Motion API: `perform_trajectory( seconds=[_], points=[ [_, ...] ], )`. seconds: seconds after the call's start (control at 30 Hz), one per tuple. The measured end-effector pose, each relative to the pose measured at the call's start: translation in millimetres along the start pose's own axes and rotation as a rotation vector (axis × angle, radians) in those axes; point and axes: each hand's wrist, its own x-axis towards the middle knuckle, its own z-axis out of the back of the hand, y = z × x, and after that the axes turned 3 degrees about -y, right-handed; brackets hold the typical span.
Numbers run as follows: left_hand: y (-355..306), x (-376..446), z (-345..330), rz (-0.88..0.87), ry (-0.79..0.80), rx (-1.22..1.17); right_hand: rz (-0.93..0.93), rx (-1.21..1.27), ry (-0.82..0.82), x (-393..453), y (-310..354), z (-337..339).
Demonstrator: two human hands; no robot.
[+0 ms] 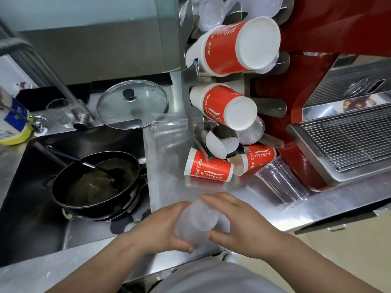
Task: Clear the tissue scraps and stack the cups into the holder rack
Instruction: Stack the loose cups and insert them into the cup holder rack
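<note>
In front of the holder rack [191, 98], near the counter [165, 166] edge, both hands hold one clear cup [196, 218] (maybe a few nested, hard to tell). The left hand [163, 227] is wrapped on its left side and the right hand [239, 220] on its right side, fingers closed on the cup wall, so the cup is off the counter and well below the rack.

Progress, as I judge it: approx. half done. The rack already carries a big red cup stack [234, 47] at its upper part, a smaller red stack [224, 104] below it, and clear cups at the top and lower right. Still left: one red cup [208, 169] lying at the rack foot, a second red cup [257, 158] just right of it, a clear stack [281, 182] lying further right of the rack foot, and a clear cup [169, 125] lying left of the rack.

Tissue scraps: I see none on the counter, so perhaps already cleared, but I cannot be sure. The top of the rack is cut off by the frame edge, and the clear cups are difficult to count because transparent & blurred.
</note>
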Motion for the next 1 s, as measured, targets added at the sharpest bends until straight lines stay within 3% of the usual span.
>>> perform_trajectory(
  seconds=[0.3, 0.7, 0.83, 1.0],
  points=[
    [10.8, -8.4, -4.6, -0.004, -0.057, -0.012, 0.029, -0.055, 0.113, 20.1, -1.4, -18.2],
    [33.0, -1.3, -0.4, -0.065, 0.026, 0.103, 0.001, -0.069, 0.147, 23.9, -12.2, -18.7],
    [42.0, 8.8, 30.8, -0.106, 0.052, 0.263, -0.039, -0.09, 0.053, 28.2, -19.6, -9.2],
    [31.3, 38.8, 73.4, -0.182, -0.092, 0.334, -0.111, -0.14, -0.213, 41.4, -29.3, 9.1]
  ],
)
